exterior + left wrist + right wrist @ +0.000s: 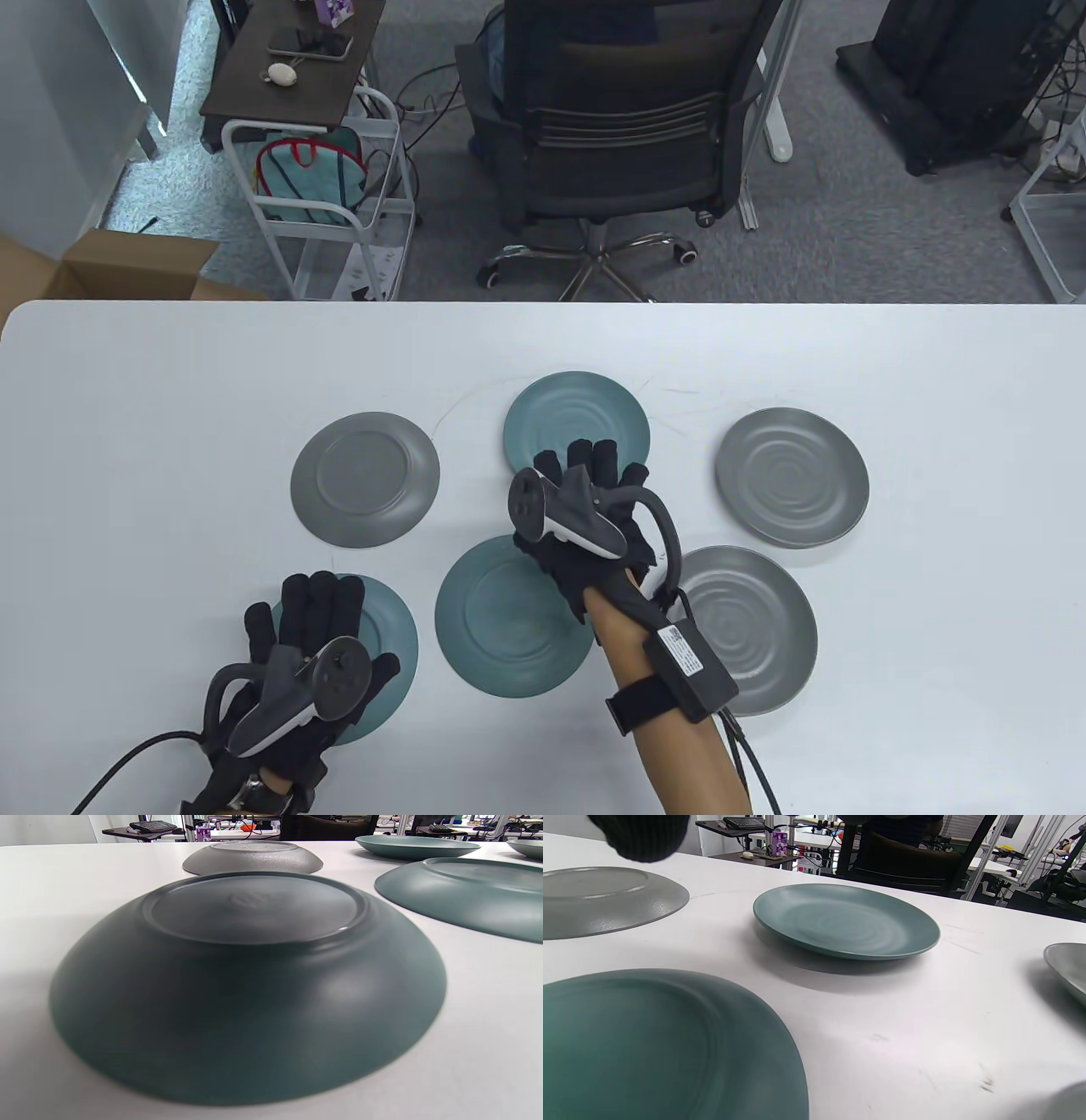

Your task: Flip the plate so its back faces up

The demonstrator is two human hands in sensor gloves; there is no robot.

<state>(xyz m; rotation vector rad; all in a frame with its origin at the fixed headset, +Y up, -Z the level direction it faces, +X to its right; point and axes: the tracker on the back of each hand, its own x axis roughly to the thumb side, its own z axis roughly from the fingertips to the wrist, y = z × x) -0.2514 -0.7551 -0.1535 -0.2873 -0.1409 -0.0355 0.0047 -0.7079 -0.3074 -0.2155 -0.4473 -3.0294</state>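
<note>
White tabletop point(170, 382) fills my table view, six plates around the near teal plate point(509, 620). My right hand point(585, 518) hovers just beyond it, fingers together, over the near edge of the far teal plate point(577, 416), which lies face up. My left hand point(310, 654), fingers extended side by side, covers the left teal plate point(386, 645). Left wrist view: that plate point(250, 984) lies back up. Right wrist view: the far teal plate point(846, 921) lies face up; one fingertip point(642, 834) shows.

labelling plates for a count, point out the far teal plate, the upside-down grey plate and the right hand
far teal plate point(585, 416): table view, ringed inner face
upside-down grey plate point(365, 477): table view, flat base
right hand point(585, 518): table view, gloved back
</note>
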